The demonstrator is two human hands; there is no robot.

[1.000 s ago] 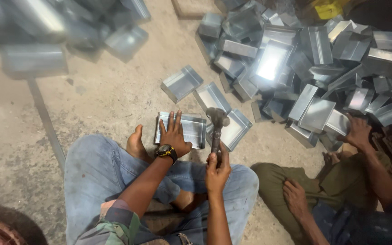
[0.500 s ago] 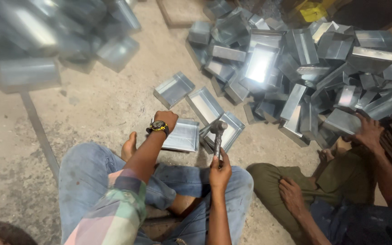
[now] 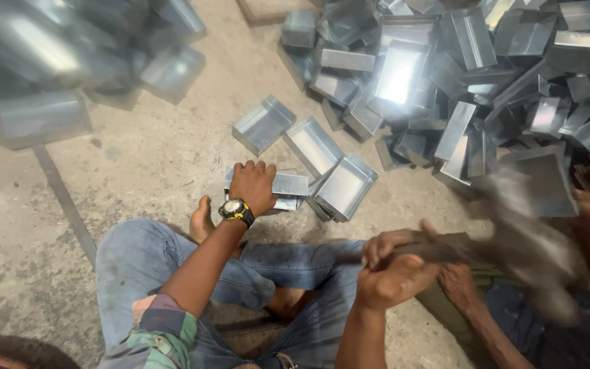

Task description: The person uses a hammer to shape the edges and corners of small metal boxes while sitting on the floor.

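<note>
Hammer (image 3: 486, 249) swung from the tray toward 3 o'clock, blurred, right hand (image 3: 394, 270) closed around its handle, left hand (image 3: 253, 186) flat, fingers spread, pressing folded metal tray (image 3: 288, 186) on concrete floor (image 3: 151, 157), tray pile (image 3: 459, 75) at 1 o'clock, co-worker's hand (image 3: 460, 283) at 4 o'clock.

Shiny sheet-metal trays (image 3: 345, 186), rough concrete floor (image 3: 151, 160)

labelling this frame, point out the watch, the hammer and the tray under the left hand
watch (image 3: 235, 209), head view, on its dial
hammer (image 3: 445, 251), head view, on the blurred handle
tray (image 3: 289, 184), head view, on its bare right end
</note>
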